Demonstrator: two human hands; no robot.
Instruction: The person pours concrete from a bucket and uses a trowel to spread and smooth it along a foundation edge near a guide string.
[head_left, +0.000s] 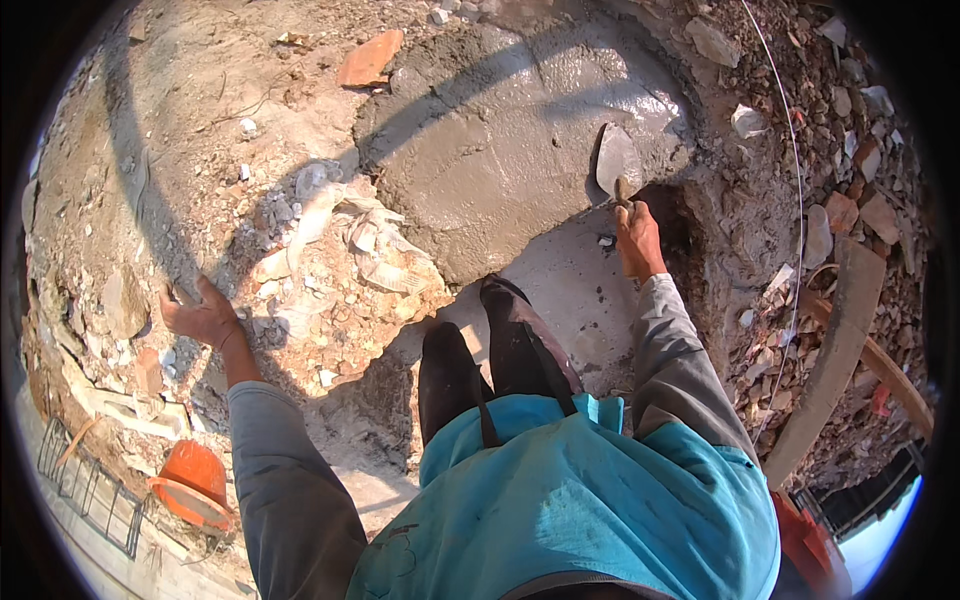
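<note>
My right hand (638, 238) grips the wooden handle of a trowel (619, 156). Its flat grey blade lies over the near right part of a broad patch of wet mortar (480, 150), casting a shadow on its left; whether it touches the surface I cannot tell. The mortar is smooth and shiny at the far right, rougher along its left rim. My left hand (201, 313) is off to the left above rubble, fingers apart and holding nothing. Between that hand and the mortar lies a torn, whitish plastic sack (375, 244), partly covered with dirt.
A broken brick (370, 58) lies at the mortar's far left edge. A white string (796, 172) runs along the right, beside broken stones and a wooden plank (832, 360). An orange bucket (193, 484) and a steel rebar cage (90, 484) are at the lower left.
</note>
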